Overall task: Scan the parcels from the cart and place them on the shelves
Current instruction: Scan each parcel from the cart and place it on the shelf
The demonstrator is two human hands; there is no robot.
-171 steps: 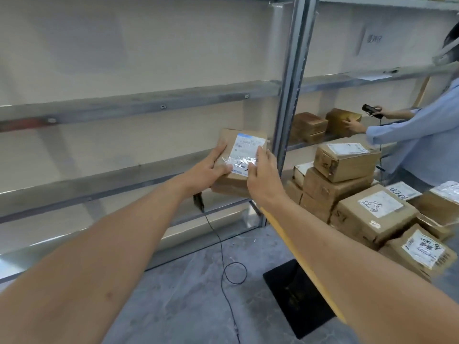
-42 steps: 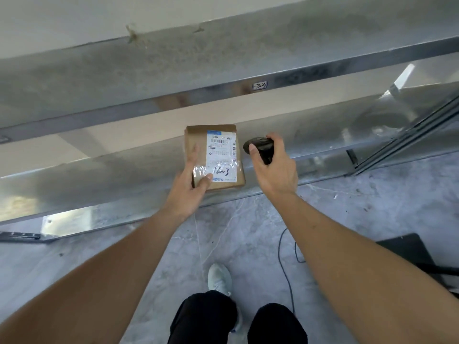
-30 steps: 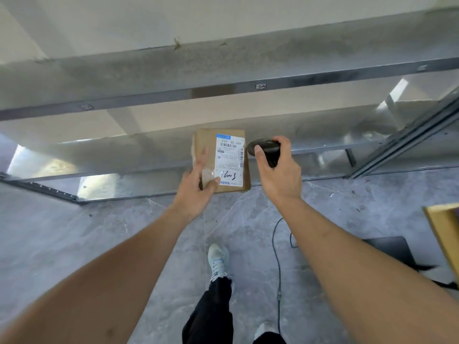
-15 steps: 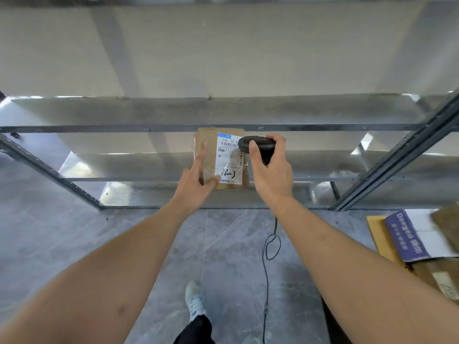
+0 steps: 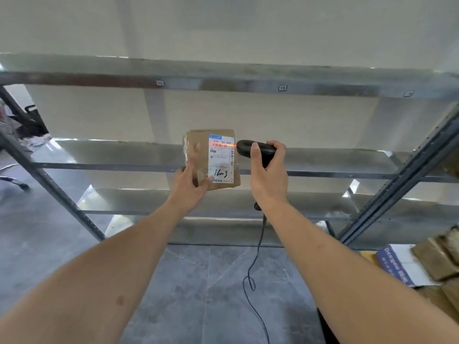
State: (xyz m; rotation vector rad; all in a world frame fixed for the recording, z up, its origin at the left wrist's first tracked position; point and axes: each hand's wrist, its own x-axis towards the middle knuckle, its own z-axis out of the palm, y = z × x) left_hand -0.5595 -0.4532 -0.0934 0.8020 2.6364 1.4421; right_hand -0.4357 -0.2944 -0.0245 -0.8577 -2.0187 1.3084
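The left hand [image 5: 191, 187] grips a small brown parcel [image 5: 198, 155] by its lower left corner, thumb across the front, holding it upright in the air in front of the metal shelves [image 5: 248, 81]. Its white shipping label [image 5: 221, 158] faces the camera, with handwriting near the bottom. The right hand [image 5: 268, 175] is curled around a black scanner [image 5: 255, 149] just beside the parcel's right edge. An orange-red scan line [image 5: 223, 145] lies across the barcode at the top of the label. The scanner's black cable [image 5: 255, 264] hangs down over the grey floor [image 5: 193, 294]. More parcels [image 5: 437, 259] sit at the lower right.
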